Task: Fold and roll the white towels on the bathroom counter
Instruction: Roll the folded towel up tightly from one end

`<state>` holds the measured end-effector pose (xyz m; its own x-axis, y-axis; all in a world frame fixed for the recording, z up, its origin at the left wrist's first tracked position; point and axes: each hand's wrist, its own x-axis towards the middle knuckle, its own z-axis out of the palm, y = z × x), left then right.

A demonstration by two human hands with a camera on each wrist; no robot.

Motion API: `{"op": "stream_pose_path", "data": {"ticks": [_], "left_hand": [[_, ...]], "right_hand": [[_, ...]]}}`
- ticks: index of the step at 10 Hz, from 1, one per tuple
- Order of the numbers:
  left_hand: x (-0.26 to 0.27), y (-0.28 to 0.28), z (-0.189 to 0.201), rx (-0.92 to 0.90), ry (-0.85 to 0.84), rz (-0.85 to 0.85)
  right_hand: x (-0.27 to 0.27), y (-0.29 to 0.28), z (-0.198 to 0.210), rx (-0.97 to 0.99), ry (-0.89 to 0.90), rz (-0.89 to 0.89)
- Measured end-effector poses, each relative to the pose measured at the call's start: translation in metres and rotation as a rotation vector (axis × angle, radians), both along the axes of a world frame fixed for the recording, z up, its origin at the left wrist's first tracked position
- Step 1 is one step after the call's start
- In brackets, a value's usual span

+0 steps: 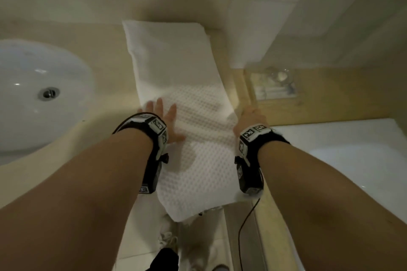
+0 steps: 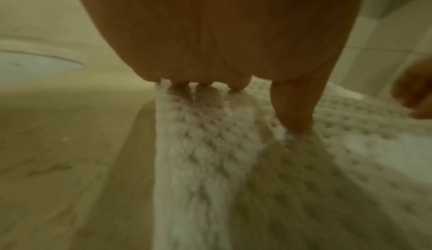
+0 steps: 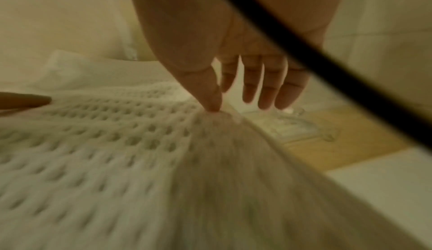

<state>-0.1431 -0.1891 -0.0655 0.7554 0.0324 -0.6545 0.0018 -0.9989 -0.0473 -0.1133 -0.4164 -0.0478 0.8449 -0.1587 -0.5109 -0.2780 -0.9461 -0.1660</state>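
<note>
A white waffle-weave towel (image 1: 176, 61) lies as a long folded strip on the beige counter (image 1: 105, 55), running from the back wall to the front edge, where its near end hangs over. My left hand (image 1: 161, 114) rests flat on the strip's left side with fingers straight; the left wrist view shows its thumb and fingers (image 2: 205, 95) touching the towel (image 2: 198, 161). My right hand (image 1: 251, 116) sits at the strip's right edge. There its thumb (image 3: 212, 104) touches the towel (image 3: 105, 143) while the straight fingers hang past the edge.
A white oval sink (image 1: 39, 94) is sunk into the counter on the left. A clear tray (image 1: 275, 86) holding a glass stands right of the towel. A white ledge (image 1: 352, 149) lies lower right. A black cable (image 1: 248, 211) dangles from my right wrist.
</note>
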Motion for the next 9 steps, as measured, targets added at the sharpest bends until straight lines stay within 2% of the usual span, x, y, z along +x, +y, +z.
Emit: {"op": "stream_pose_path", "data": {"ticks": [1, 2, 3, 5, 6, 7, 9], "left_hand": [[0.018, -0.006, 0.001, -0.06, -0.052, 0.063], [0.024, -0.008, -0.006, -0.125, -0.022, 0.101], [0.025, -0.004, -0.014, -0.105, -0.023, 0.045], [0.043, 0.029, -0.013, -0.081, -0.023, 0.003], [0.055, 0.053, -0.01, -0.004, -0.047, -0.051], [0.063, 0.062, -0.01, 0.031, -0.058, -0.08], [0.089, 0.07, -0.012, 0.026, -0.037, -0.07]], "right_hand": [[0.015, 0.023, -0.021, -0.072, -0.018, 0.377], [0.02, 0.034, -0.031, -0.087, 0.137, 0.389], [0.014, 0.034, -0.043, -0.124, 0.125, 0.406], [0.028, 0.071, -0.034, -0.14, 0.195, 0.373], [0.049, 0.096, -0.021, -0.202, 0.028, 0.494], [0.063, 0.11, -0.026, -0.074, 0.058, 0.581], [0.088, 0.113, -0.035, -0.083, 0.105, 0.578]]}}
